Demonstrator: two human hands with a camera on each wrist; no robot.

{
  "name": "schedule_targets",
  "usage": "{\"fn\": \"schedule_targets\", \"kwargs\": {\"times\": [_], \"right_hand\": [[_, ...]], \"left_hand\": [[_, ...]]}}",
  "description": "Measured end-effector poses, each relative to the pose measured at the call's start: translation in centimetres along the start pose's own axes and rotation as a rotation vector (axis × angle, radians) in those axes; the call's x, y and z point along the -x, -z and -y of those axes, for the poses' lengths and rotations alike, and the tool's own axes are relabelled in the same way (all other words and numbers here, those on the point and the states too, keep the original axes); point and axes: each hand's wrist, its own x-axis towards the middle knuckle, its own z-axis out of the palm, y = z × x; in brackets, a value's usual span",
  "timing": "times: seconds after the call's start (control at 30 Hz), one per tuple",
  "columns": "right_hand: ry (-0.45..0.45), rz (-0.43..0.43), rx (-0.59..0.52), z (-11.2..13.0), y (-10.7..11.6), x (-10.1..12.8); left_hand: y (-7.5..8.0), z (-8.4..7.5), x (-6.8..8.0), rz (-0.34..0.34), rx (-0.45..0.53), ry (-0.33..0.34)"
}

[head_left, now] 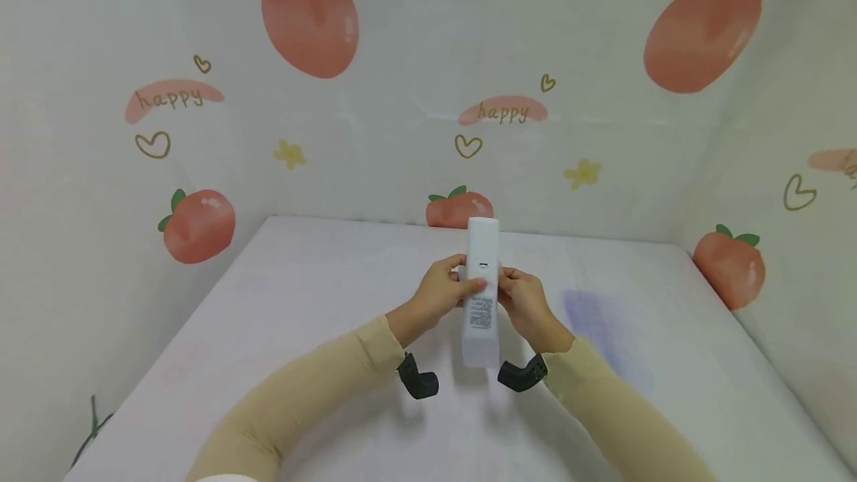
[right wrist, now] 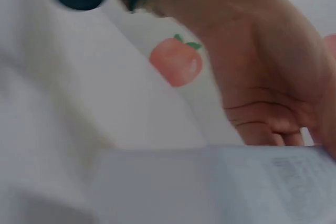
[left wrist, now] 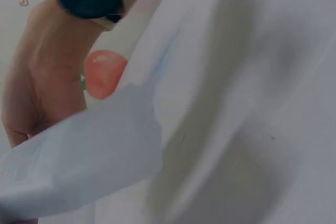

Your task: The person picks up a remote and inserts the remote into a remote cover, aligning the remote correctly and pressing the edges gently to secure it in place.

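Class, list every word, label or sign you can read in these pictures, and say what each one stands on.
"happy" on the wall covering, left patch.
"happy" on the wall covering, middle patch.
Printed label on the white remote control held in both hands: too small to read in the head view, blurred in the right wrist view.
Partial lettering at the right edge of the wall: cut off, unreadable.

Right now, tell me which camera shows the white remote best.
The head view: the whole white remote shows, held above the table between the left hand and right hand, label side up. The left wrist view gives only a blurred end; the right wrist view a blurred stretch with small print.
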Motion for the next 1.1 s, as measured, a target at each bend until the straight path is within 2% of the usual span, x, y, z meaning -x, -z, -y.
{"fn": "schedule_targets", "kwargs": {"times": [0.17, 0.27, 0.43, 0.53, 0.63, 0.87, 1.0, 1.1], "right_hand": [[0.042, 0.047, 0.104, -0.2, -0.1, 0.4], [0.066, 0.101, 0.165, -0.2, -0.1, 0.7], [0.021, 0.204, 0.229, 0.1, 0.3, 0.9], [0.006, 0.226, 0.269, 0.2, 0.6, 0.9], [0.022, 0.225, 0.295, 0.1, 1.0, 0.9], [0.046, 0.139, 0.271, 0.6, 1.5, 0.8], [0.045, 0.147, 0.275, 0.8, 1.6, 0.8], [0.041, 0.168, 0.279, 0.8, 1.4, 0.8]], "left_hand": [[0.3, 0.3, -0.2, -0.061, 0.076, -0.04], [0.5, 0.7, -0.3, -0.071, 0.089, -0.059], [0.6, 1.1, -0.1, -0.026, 0.008, -0.066], [0.5, 1.3, 0.1, -0.002, -0.076, -0.07], [0.3, 1.6, 0.4, 0.006, -0.097, -0.081], [0.5, 2.7, 0.6, -0.034, 0.061, -0.057], [0.5, 3.2, 0.4, -0.001, 0.144, -0.039], [0.3, 3.4, 0.4, -0.02, 0.198, -0.031]]}}
